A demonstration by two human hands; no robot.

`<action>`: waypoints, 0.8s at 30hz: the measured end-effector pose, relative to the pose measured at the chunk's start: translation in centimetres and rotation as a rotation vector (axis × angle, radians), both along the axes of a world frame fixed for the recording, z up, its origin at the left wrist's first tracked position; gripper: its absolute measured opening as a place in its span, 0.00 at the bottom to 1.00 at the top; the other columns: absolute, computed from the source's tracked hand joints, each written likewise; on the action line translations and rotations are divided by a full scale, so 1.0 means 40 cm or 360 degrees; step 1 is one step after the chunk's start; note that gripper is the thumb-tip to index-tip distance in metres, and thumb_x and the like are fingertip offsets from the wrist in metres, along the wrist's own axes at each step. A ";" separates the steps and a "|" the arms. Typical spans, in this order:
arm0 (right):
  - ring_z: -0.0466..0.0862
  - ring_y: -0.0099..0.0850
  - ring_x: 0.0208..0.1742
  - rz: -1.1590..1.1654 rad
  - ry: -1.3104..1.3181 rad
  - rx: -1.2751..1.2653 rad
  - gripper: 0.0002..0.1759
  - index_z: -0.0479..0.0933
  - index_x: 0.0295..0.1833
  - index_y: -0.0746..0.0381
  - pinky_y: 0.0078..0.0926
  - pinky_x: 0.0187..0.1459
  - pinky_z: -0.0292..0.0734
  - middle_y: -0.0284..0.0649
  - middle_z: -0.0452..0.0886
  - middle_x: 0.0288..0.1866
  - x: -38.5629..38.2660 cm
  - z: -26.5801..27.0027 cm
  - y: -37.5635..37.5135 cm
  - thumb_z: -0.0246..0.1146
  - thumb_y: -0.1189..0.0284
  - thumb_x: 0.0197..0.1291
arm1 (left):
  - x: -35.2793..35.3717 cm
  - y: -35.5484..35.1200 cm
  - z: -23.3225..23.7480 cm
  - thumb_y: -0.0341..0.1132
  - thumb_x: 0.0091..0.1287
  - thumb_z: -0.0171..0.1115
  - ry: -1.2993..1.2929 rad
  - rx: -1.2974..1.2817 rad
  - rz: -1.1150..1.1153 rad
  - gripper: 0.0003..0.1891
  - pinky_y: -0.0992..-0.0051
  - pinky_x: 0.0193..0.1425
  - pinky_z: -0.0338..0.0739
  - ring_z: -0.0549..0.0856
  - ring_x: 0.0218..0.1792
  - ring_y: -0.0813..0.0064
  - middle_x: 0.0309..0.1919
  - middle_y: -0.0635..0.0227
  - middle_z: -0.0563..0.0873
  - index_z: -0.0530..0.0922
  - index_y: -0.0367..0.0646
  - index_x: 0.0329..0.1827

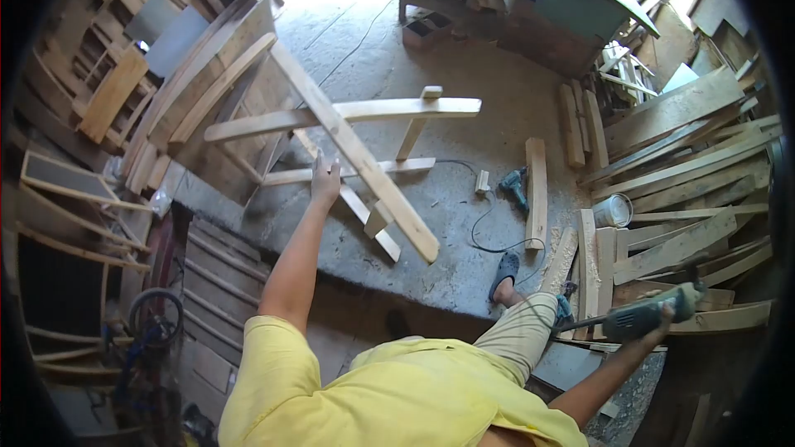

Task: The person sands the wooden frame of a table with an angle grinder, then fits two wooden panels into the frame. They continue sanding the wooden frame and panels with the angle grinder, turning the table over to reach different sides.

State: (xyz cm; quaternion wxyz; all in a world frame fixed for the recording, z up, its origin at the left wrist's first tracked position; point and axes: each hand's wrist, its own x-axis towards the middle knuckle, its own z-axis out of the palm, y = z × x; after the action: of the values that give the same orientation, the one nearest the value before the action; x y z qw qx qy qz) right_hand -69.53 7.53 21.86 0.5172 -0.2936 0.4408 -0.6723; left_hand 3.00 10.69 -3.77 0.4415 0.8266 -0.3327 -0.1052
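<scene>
My left hand [326, 179] is closed round a rail of a wooden frame [348, 136]. Crossed bars and short cross pieces make up this frame, which stands tilted over the concrete floor in front of me. Out at my right side, my right hand [661, 329] grips a dark corded power tool [638, 323] by its body. It looks like an angle grinder, with its head pointing away to the upper right; its working end is too blurred to make out.
A teal drill [514, 190] lies beside a thick wooden beam [537, 194] on the floor. A thin cable [489, 247] loops near my foot. Planks [687, 165] and a white bucket [614, 210] are at right. A workbench [563, 21] stands at the back; boards lean at left.
</scene>
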 end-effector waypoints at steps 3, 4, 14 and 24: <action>0.83 0.35 0.48 0.0301 -0.0105 -0.0246 0.30 0.70 0.62 0.59 0.39 0.45 0.84 0.40 0.79 0.51 -0.057 0.074 0.022 0.66 0.56 0.60 | -0.060 0.235 -0.137 0.54 0.74 0.53 0.0391 -0.0033 0.0251 0.37 0.61 0.77 0.59 0.65 0.74 0.47 0.74 0.43 0.66 0.59 0.39 0.78; 0.83 0.36 0.48 0.0424 -0.0130 -0.0307 0.29 0.70 0.63 0.60 0.39 0.46 0.84 0.41 0.78 0.53 -0.049 0.107 0.035 0.65 0.57 0.61 | -0.059 0.329 -0.267 0.54 0.74 0.53 0.0380 0.0185 0.0353 0.37 0.59 0.75 0.62 0.67 0.73 0.45 0.72 0.41 0.67 0.59 0.41 0.79; 0.81 0.35 0.51 0.0361 -0.0103 -0.0280 0.29 0.68 0.64 0.61 0.39 0.49 0.82 0.41 0.77 0.51 0.052 0.180 0.103 0.68 0.59 0.62 | -0.458 0.747 -0.471 0.52 0.70 0.58 0.1209 0.1154 -0.0298 0.22 0.62 0.34 0.84 0.87 0.29 0.61 0.34 0.56 0.88 0.84 0.43 0.53; 0.81 0.35 0.50 0.0470 -0.0007 -0.0113 0.29 0.69 0.63 0.61 0.40 0.48 0.82 0.41 0.78 0.50 0.177 0.122 0.146 0.68 0.58 0.62 | -0.518 0.435 -0.240 0.56 0.69 0.61 0.1094 -0.0080 -0.0152 0.36 0.61 0.70 0.69 0.80 0.63 0.54 0.59 0.46 0.82 0.73 0.33 0.67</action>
State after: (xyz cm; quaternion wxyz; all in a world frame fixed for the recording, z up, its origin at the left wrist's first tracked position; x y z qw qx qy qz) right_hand -62.44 13.36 26.75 0.6006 -0.3719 0.3676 -0.6048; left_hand -17.72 28.09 -13.36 0.5426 0.7151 -0.2054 -0.3899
